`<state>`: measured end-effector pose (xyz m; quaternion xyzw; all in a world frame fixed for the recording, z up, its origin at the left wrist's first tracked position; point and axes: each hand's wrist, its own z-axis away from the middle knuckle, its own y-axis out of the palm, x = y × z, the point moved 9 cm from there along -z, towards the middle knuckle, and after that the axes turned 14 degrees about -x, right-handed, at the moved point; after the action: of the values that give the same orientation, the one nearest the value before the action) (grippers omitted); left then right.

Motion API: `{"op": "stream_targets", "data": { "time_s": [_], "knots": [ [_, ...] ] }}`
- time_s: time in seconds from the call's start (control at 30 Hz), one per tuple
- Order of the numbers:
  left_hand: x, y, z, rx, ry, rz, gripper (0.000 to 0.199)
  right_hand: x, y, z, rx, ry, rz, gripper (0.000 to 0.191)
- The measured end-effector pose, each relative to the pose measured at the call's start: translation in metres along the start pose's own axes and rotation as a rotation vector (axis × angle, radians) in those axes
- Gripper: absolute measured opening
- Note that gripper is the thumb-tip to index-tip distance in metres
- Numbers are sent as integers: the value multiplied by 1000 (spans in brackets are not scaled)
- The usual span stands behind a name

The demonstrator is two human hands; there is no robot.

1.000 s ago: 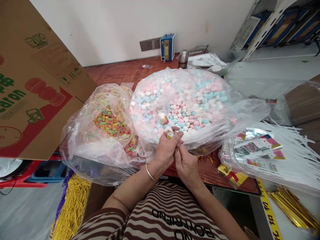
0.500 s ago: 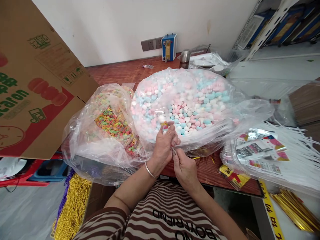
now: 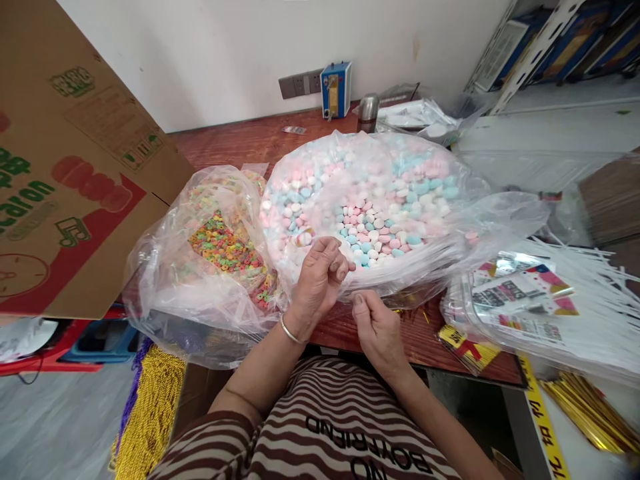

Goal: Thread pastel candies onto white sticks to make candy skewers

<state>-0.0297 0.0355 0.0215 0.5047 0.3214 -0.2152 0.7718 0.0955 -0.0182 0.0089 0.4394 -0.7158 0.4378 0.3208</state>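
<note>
My left hand [image 3: 323, 277] is closed, its fingers curled, above the front of a big clear bag [image 3: 285, 260] of pink, white and blue sweets [image 3: 377, 233]. At its fingertips sticks out a small clear packet [image 3: 305, 237] with colourful bits, slightly blurred. Just to the right, my right hand [image 3: 377, 327] is closed over the table edge, thumb pressed on the forefinger; anything it pinches is hidden or too small to make out. The two hands are apart. A second clear bag [image 3: 165, 267], with small colourful rings [image 3: 227, 243], lies to the left.
A large cardboard box [image 3: 75, 167] stands at the left. On the right, a clear tray [image 3: 460, 317] holds printed packets and white sticks. A yellow packet [image 3: 470, 350] lies at the front edge. Behind are a metal flask [image 3: 369, 110] and a blue device [image 3: 336, 90].
My hands have come apart. My left hand has shifted slightly left, and the small packet now points left from its fingertips. My right hand has moved a little right.
</note>
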Motion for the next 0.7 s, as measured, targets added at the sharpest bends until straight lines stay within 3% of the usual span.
{"op": "stream_targets", "data": {
  "time_s": [0.17, 0.3, 0.47, 0.57, 0.7],
  "knots": [
    [47, -47, 4, -107, -174, -153, 36, -23, -13, -11, -60, 128, 0, 23],
    [59, -68, 8, -128, -257, -173, 44, -11, 1, -26, 6, 38, 52, 31],
    [48, -65, 9, -91, -288, -69, 47, -3, 47, -26, 313, -119, 396, 25],
    [28, -63, 3, -75, -288, 127, 45, -3, 53, -17, 336, -186, 435, 28],
    [-6, -73, -15, -211, -166, 292, 28, 10, 48, 7, 310, -260, 294, 35]
  ]
}}
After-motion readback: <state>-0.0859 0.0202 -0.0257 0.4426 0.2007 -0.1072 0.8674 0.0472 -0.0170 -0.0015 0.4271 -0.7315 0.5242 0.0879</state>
